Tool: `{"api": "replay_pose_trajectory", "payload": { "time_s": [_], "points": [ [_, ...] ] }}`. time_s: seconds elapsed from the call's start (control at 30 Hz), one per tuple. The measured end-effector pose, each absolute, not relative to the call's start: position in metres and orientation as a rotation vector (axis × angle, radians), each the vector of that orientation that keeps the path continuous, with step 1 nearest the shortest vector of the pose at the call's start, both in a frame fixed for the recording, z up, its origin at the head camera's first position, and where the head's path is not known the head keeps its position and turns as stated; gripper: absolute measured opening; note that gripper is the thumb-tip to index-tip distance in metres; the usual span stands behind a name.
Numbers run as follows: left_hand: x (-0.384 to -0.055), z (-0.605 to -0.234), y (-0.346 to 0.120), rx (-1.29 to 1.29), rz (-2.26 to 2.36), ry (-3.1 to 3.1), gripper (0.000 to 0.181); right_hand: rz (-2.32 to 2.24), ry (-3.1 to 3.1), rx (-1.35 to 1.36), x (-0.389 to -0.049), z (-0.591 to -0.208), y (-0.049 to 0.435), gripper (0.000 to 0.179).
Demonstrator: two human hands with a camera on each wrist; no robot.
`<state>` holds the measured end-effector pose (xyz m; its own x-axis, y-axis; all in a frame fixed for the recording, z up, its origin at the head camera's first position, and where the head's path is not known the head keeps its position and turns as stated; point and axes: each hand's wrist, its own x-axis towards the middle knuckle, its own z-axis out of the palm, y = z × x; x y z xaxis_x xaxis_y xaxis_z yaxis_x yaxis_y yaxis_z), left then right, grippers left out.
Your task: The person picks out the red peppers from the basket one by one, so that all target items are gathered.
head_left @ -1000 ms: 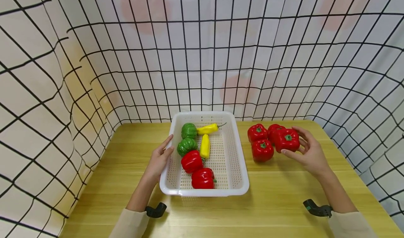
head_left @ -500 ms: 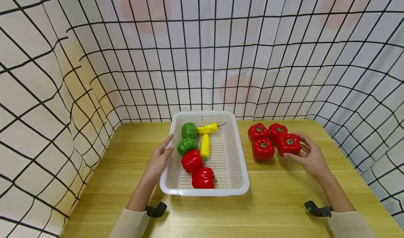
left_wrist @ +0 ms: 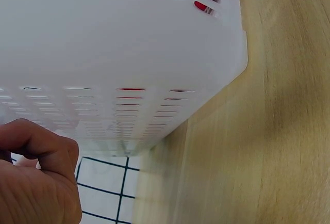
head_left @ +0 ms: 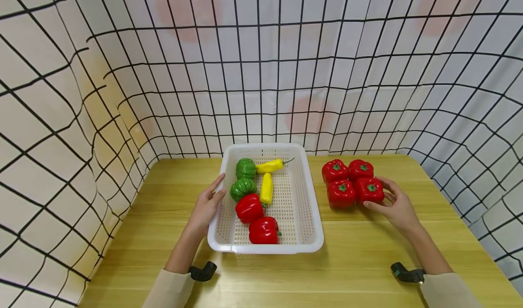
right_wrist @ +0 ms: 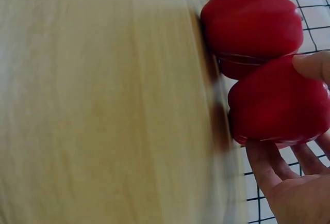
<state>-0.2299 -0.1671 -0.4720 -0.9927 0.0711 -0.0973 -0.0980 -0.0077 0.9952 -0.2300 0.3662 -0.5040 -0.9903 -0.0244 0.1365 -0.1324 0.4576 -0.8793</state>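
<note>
At the left rim of the white plastic basket point(head_left: 306, 208), my left hand point(head_left: 207, 208) grips the edge; the left wrist view shows its fingers bent point(left_wrist: 46, 157) by the basket's outer wall. Two green ribbed vegetables like small pumpkins point(head_left: 243, 189), two yellow peppers point(head_left: 266, 189) and two red bell peppers point(head_left: 263, 231) lie inside. To the right of the basket, my right hand point(head_left: 398, 208) holds a red bell pepper point(head_left: 369, 190) between thumb and fingers, low at the table. It sits in a tight block with other red bell peppers point(head_left: 341, 193), stems up.
The wooden table point(head_left: 359, 262) carries everything. A white cloth with black grid lines point(head_left: 261, 72) hangs behind and along both sides. Each wrist wears a black camera mount point(head_left: 203, 271).
My right hand has brought the red bell pepper down and slightly left, from over the group into line with the others. The left hand and the basket have stayed put.
</note>
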Motion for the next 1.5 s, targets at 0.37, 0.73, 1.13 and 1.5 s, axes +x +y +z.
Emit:
{"api": "replay_pose_trajectory", "payload": {
  "time_s": [0.37,0.73,1.13,1.5],
  "points": [
    [-0.230,-0.474,-0.167,-0.033,2.152,2.128,0.052,1.571,-2.634,0.072,-0.231,-0.509,0.366,0.083],
    [-0.229,-0.473,-0.168,-0.021,2.173,2.105,0.053,1.578,-2.638,0.066,-0.230,-0.511,0.366,0.087],
    [-0.229,-0.473,-0.168,-0.023,2.168,2.122,0.052,1.494,-2.442,0.160,-0.227,-0.484,0.370,0.075],
    [-0.229,-0.472,-0.166,-0.044,2.150,2.148,0.052,1.462,-2.376,0.270,-0.232,-0.443,0.328,0.071]
  ]
}}
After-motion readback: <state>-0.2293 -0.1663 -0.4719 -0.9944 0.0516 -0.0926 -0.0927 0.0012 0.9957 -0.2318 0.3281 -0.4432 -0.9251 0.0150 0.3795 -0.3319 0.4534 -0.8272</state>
